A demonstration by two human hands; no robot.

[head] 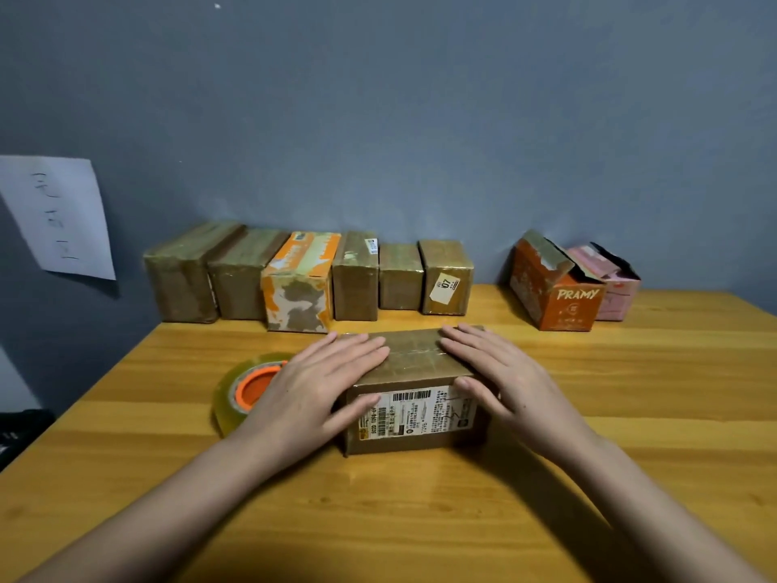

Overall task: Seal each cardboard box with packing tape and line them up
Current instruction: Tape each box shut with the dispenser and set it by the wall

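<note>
Right now your left hand (319,385) and right hand (504,380) lie flat with fingers spread on top of the cardboard box (414,397), thumbs down its near face, pressing either side of the glossy taped seam. That box sits mid-table, just in front of the row of sealed boxes (307,275) lined against the wall. It looks small, stiff and probably light; the taped top may be slick, so take it by the two short ends, palms squeezing the bare cardboard sides. The tape roll (235,397) lies just left of your left hand. The wooden table (630,414) looks smooth, so the box should slide readily. Two open boxes, the orange box (555,292) and the pink box (614,292), wait at the right against the grey wall (420,119), where a paper note (59,216) hangs at left.
</note>
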